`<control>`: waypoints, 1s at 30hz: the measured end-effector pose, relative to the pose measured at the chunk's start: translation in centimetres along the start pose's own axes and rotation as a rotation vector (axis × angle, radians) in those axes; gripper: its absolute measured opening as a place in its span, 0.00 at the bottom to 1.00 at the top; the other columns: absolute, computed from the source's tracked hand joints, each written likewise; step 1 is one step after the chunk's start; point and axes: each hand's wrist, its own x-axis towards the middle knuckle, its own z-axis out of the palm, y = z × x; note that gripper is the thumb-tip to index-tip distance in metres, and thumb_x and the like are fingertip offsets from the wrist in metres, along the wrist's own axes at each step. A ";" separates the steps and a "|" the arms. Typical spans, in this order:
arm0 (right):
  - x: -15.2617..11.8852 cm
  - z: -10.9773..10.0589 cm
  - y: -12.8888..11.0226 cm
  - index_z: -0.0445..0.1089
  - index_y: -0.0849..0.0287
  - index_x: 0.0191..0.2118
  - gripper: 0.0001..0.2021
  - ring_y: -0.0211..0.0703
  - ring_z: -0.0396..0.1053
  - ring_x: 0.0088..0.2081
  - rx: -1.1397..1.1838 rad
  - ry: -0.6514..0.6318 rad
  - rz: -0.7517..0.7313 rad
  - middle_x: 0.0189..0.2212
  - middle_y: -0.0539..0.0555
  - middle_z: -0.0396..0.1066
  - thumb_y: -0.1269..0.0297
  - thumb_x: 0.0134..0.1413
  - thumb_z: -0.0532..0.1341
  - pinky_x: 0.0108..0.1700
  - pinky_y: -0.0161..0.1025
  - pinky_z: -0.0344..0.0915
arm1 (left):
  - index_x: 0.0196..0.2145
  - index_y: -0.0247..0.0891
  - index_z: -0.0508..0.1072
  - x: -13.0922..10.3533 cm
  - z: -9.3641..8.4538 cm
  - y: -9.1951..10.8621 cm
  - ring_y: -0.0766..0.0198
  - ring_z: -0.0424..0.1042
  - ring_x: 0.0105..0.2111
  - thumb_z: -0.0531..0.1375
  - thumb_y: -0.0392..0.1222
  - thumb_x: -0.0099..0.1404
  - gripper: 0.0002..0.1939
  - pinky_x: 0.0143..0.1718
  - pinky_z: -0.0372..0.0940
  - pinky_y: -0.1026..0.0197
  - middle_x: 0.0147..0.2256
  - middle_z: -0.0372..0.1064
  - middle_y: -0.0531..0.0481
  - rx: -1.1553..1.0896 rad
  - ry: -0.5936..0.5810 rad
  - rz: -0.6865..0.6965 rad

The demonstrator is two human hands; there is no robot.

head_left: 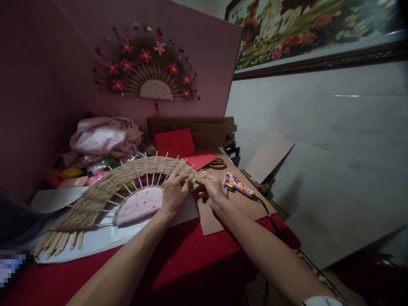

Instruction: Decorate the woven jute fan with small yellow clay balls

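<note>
Detail work on the woven fan (pixel 127 175) seems underway; right hand (pixel 213 190) pinches a small yellow piece (pixel 195 179); left hand's (pixel 175 191) grip I cannot tell; steady alignment seems needed.

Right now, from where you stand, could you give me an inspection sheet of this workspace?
Surface: red cloth, partly covered by a cardboard sheet and a pale sheet.
Work pieces: woven fan with sticks protruding; small yellow piece near its right part.
Clutter: heaped pink fabric and red paper behind the fan.
Grip: left fingers at the fan's right part; right fingers at the yellow piece, hold unclear.
Cables: black cord from what looks like a flower-patterned glue gun.
Surroundings: decorated fan on a pink panel; framed picture on the pale wall.
</note>
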 end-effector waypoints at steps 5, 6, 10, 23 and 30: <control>0.0 0.1 0.1 0.62 0.61 0.23 0.09 0.29 0.62 0.17 -0.014 0.017 -0.006 0.20 0.47 0.68 0.67 0.41 0.64 0.12 0.25 0.57 | 0.32 0.37 0.77 0.0 0.0 0.0 0.66 0.67 0.28 0.52 0.31 0.55 0.14 0.32 0.62 0.63 0.29 0.68 0.49 0.005 0.009 -0.010; 0.0 0.1 0.1 0.62 0.61 0.23 0.09 0.29 0.62 0.17 -0.016 0.016 -0.006 0.21 0.47 0.68 0.67 0.41 0.64 0.12 0.24 0.57 | 0.32 0.37 0.77 0.0 0.0 0.0 0.66 0.67 0.28 0.52 0.32 0.55 0.13 0.32 0.62 0.63 0.29 0.67 0.49 0.004 0.012 -0.012; -0.1 -0.1 -0.1 0.64 0.61 0.26 0.10 0.30 0.63 0.18 -0.005 -0.013 -0.004 0.21 0.48 0.69 0.61 0.42 0.65 0.13 0.25 0.58 | 0.31 0.36 0.77 0.0 0.0 0.0 0.66 0.66 0.27 0.52 0.32 0.55 0.13 0.32 0.62 0.63 0.28 0.67 0.50 0.001 0.021 -0.017; 0.0 0.4 0.2 0.62 0.60 0.24 0.10 0.30 0.60 0.15 -0.047 0.050 -0.031 0.15 0.44 0.63 0.66 0.38 0.66 0.12 0.25 0.57 | 0.32 0.38 0.77 -0.1 0.0 -0.2 0.66 0.67 0.29 0.52 0.30 0.54 0.14 0.33 0.62 0.64 0.29 0.68 0.50 0.011 0.009 -0.026; -0.1 0.1 -0.3 0.66 0.61 0.28 0.11 0.31 0.63 0.17 -0.004 -0.004 0.008 0.19 0.47 0.66 0.57 0.45 0.63 0.13 0.25 0.58 | 0.32 0.36 0.76 0.0 -0.1 0.0 0.65 0.67 0.29 0.52 0.30 0.55 0.14 0.33 0.62 0.63 0.29 0.67 0.49 0.005 0.024 -0.022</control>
